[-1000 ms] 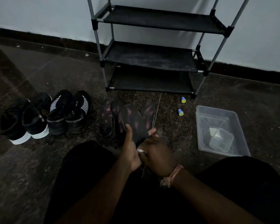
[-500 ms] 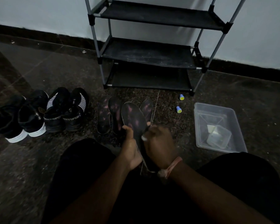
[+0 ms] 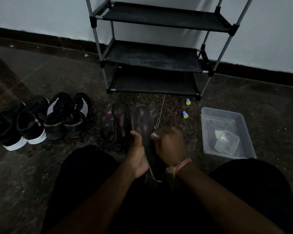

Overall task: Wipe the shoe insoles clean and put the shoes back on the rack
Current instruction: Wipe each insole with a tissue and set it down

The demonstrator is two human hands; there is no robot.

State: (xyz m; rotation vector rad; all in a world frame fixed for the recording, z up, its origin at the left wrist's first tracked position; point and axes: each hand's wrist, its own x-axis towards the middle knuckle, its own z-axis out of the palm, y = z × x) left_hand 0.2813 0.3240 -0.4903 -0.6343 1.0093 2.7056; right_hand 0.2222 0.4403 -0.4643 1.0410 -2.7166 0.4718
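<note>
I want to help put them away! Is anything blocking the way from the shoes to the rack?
Nothing visible does. The four shoes stand on the floor left of the rack, with bare floor between, and its three shelves show nothing on them. The insoles lie in front of the rack, off that path.

Four shoes (image 3: pixel 41 119), four insoles (image 3: pixel 107 122).
</note>
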